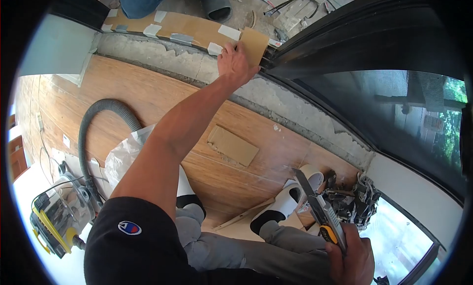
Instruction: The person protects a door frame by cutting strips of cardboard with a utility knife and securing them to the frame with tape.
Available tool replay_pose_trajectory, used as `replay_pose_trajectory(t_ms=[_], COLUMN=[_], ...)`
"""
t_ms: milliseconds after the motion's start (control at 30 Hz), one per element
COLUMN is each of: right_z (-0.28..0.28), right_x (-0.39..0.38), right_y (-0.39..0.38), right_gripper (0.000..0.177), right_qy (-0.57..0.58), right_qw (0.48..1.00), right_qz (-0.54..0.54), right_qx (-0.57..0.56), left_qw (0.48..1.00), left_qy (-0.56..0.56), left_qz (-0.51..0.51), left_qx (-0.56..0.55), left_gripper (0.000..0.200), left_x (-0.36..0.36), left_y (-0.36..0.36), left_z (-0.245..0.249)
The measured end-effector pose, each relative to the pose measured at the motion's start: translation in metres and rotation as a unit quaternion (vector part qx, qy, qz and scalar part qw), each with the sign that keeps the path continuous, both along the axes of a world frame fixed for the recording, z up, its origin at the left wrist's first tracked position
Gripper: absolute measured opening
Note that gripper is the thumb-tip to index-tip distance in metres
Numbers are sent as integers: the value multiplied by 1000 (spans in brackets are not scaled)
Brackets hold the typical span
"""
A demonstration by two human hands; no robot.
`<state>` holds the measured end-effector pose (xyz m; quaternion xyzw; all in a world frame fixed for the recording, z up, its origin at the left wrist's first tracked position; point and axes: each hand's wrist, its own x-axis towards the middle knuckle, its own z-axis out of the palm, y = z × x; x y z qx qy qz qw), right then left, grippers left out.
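Stretched forward, my left hand has its fingers on a piece of cardboard at the right end of a long taped cardboard strip. The strip lies along the door track, fixed with pale tape pieces. At the lower right, my right hand grips a utility knife with a black and yellow handle, its long blade out and pointing up and left, away from the cardboard. A loose cardboard piece lies on the wooden floor between my two hands.
A person's knee and shoe are beyond the strip. A dark door frame fills the right. A vacuum with a hose and a plastic bag stand left. Tape roll and crumpled black debris lie right.
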<state>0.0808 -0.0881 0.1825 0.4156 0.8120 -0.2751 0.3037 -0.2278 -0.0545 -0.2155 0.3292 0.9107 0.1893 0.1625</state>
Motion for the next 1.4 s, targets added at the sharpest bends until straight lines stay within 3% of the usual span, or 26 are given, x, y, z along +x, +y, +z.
replay_pose_trajectory(t_ms=[67,133,233,433,533,600,733,800,833,933,1067,1133,1167,1233,1333,1400], right_z=[2,11,12,12,9,11,12,13,12,11,13,12,12,15,12,13], right_x=[0,-17,-20,-8,1,2,3,3,3,-2,-15,-11,-13,-17,-14,-20], right_y=[-3,-9,-8,-8,-10,-9,-7,-6,-6,-4,-1,-3,-4,-8,-3,-2], right_gripper=[33,47,48,49,49,49,48,48,48,47,47,47,47,33,47,47], right_qy=[30,-137,-170,-105,-71,-77,-88,-95,-98,-94,-134,-105,-105,-120,-110,-112], right_qw=[1000,989,983,994,997,996,995,995,994,995,987,993,993,991,992,992], right_qz=[7,-50,-65,-37,3,3,-9,-15,-16,-31,-84,-53,-54,5,-64,-65], right_qx=[-2,34,13,19,41,44,43,39,37,23,-27,7,8,58,2,0], left_qw=[1000,1000,1000,998,998,999,993,957,944,924,942,944,952,947,948,953], left_qy=[1,6,-2,-35,-6,30,111,228,221,218,149,126,91,120,132,116], left_qz=[-4,-7,-3,-3,-11,-15,-21,-166,-234,-305,-300,-304,-290,-295,-288,-276], left_qx=[3,10,-4,61,64,-15,-16,64,78,80,-8,-19,-41,-39,-44,-49], left_gripper=[85,86,87,87,89,90,88,85,83,80,74,69,77,73,68,67], left_x=[0,0,0,5,6,-2,-54,-90,-98,-100,-78,-67,-63,-64,-64,-61], left_y=[-2,-2,-1,-5,-4,-2,-8,-15,-18,-10,2,8,12,13,13,13], left_z=[-4,-4,-1,16,19,28,42,32,30,7,-1,2,4,-3,-4,0])
